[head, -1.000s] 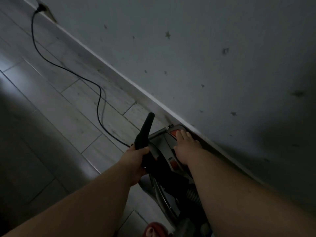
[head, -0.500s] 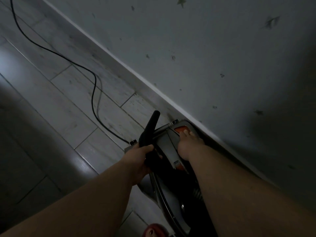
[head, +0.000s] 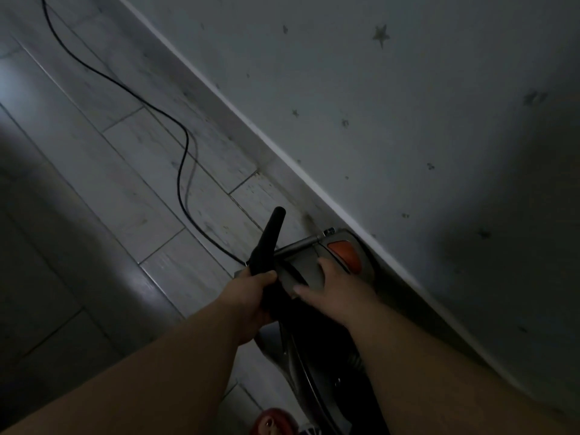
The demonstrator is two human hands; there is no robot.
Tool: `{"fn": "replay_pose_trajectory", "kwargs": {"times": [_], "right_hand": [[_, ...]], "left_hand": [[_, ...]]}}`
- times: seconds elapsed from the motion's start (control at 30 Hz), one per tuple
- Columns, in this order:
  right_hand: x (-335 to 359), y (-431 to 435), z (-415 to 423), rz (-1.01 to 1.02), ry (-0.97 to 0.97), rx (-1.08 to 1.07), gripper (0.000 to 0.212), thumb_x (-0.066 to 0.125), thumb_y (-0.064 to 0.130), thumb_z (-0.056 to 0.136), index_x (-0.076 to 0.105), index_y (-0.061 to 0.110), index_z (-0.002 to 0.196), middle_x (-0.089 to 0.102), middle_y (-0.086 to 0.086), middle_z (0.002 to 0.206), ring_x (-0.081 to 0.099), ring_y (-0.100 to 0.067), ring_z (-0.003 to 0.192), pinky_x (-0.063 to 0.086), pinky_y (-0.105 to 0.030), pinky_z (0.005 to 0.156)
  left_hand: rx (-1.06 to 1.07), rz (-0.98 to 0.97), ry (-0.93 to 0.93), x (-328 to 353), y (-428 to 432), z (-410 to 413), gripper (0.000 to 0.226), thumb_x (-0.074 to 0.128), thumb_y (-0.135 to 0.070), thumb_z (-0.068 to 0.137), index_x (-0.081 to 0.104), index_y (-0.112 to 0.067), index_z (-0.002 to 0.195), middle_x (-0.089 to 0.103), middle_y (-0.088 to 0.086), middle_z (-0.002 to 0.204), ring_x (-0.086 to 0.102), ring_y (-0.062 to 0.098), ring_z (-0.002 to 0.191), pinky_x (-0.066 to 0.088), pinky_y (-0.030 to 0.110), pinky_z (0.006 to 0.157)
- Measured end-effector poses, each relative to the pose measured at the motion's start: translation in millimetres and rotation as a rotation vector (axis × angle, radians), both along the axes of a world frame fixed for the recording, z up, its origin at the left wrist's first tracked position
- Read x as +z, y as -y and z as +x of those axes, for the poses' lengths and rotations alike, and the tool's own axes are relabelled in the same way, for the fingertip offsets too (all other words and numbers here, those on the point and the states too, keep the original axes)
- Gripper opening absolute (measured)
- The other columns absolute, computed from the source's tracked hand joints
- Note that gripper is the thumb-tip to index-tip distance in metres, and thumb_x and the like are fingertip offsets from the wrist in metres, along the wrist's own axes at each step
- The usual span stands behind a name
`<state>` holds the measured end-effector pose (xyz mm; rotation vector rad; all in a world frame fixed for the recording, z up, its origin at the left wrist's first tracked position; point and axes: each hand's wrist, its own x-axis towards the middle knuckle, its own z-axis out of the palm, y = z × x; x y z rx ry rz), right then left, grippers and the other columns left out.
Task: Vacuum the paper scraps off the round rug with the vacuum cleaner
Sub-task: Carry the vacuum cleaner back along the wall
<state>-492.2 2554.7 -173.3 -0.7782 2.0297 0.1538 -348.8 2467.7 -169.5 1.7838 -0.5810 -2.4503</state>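
Right hand (head: 337, 291) has drawn back off the orange button (head: 343, 252) since half a second ago; the button now shows whole, just beyond the fingertips. View has also swung a little, so more wall fills the upper right.

Head view, dim light:
- Vacuum cleaner (head: 306, 268) sits on the floor, far end tight against the baseboard (head: 251, 127). Grey top panel, darker body running back toward the bottom edge between the two forearms.
- Right hand lies flat on the grey panel, fingers fairly straight and spread, thumb pointing left. It closes on nothing, only rests there.
- Left hand (head: 251, 298) is wrapped round the lower part of the black nozzle (head: 270, 237), fingers curled fully about it. Nozzle tilts up and away, tip free above the tiles.
- Black cord (head: 185, 146) snakes from the top edge across the pale plank tiles (head: 125, 171) to the vacuum's left side, near the left hand.
- Wall (head: 408, 120) pale, dotted with small dark star shapes.
- Small red object (head: 270, 419) at the bottom edge beside the vacuum; cannot tell what it is.
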Motion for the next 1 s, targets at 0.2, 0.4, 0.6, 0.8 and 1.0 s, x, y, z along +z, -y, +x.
{"fn": "replay_pose_trajectory", "kwargs": {"times": [0.2, 0.4, 0.6, 0.8, 1.0], "right_hand": [[3.1, 4.3, 13.5, 0.168, 0.045, 0.127, 0.104, 0.062, 0.027, 0.091, -0.024, 0.032, 0.151, 0.058, -0.019, 0.125, 0.061, -0.027, 0.103, 0.045, -0.03, 0.086], [11.7, 49.4, 29.0, 0.12, 0.043, 0.244, 0.099, 0.058, 0.028, 0.093, -0.021, 0.03, 0.152, 0.06, -0.019, 0.119, 0.054, -0.022, 0.085, 0.046, -0.029, 0.085], [11.8, 133.4, 36.7, 0.032, -0.082, 0.392, 0.091, 0.056, 0.026, 0.092, -0.01, 0.033, 0.154, 0.058, -0.023, 0.125, 0.06, -0.031, 0.108, 0.047, -0.035, 0.096], [19.7, 216.5, 49.6, -0.102, -0.139, 0.355, 0.078, 0.058, 0.024, 0.095, 0.01, 0.03, 0.156, 0.039, -0.02, 0.15, 0.043, -0.034, 0.133, 0.037, -0.035, 0.109], [9.3, 246.6, 67.5, -0.238, -0.135, 0.112, 0.045, 0.037, 0.006, 0.104, 0.028, -0.003, 0.147, 0.023, -0.019, 0.158, 0.027, -0.03, 0.143, 0.033, 0.003, 0.049]], "left_hand": [[0.023, -0.047, -0.009, 12.9, 20.5, 31.5, 0.028, 0.047, -0.008, 0.096, 0.05, -0.024, 0.119, 0.058, 0.015, 0.091, 0.06, 0.03, 0.074, 0.054, 0.043, 0.072], [0.143, -0.114, 0.022, 15.3, 53.2, 76.5, 0.043, 0.049, -0.01, 0.095, 0.043, -0.029, 0.133, 0.06, 0.017, 0.109, 0.059, 0.037, 0.098, 0.055, 0.046, 0.075], [0.326, -0.141, -0.014, 22.6, 87.0, 106.2, 0.047, 0.049, -0.01, 0.095, 0.04, -0.029, 0.137, 0.062, 0.013, 0.1, 0.063, 0.029, 0.08, 0.054, 0.049, 0.081], [0.377, -0.141, -0.078, 27.6, 117.9, 128.3, 0.044, 0.047, -0.01, 0.096, 0.036, -0.028, 0.135, 0.061, 0.018, 0.106, 0.062, 0.028, 0.073, 0.055, 0.042, 0.072], [0.269, -0.157, -0.042, 24.5, 126.6, 143.1, 0.048, 0.045, -0.01, 0.097, 0.033, -0.028, 0.139, 0.062, 0.019, 0.112, 0.062, 0.027, 0.075, 0.057, 0.036, 0.062]]}}
